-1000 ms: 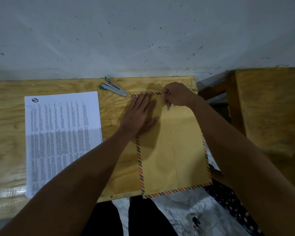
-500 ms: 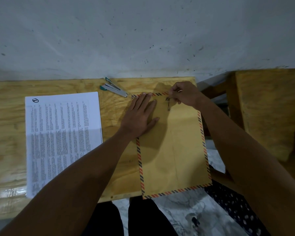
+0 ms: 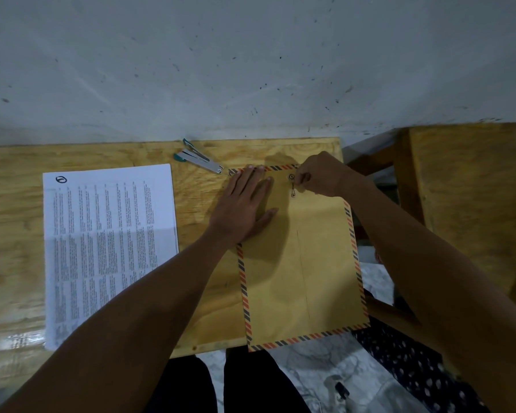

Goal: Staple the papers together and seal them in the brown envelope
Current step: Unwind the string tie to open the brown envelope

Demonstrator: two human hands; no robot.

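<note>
My flat left hand point(image 3: 245, 204) hides the brown envelope point(image 3: 301, 263) corner while my right hand point(image 3: 322, 174) pinches its string clasp point(image 3: 292, 184)

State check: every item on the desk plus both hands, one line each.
brown envelope: flat, overhanging the desk's near edge
string clasp: being worked by the right hand
papers: flat, outside the envelope
stapler: lying untouched
left hand: flat, pressing on the envelope
right hand: pinching at the clasp
</note>
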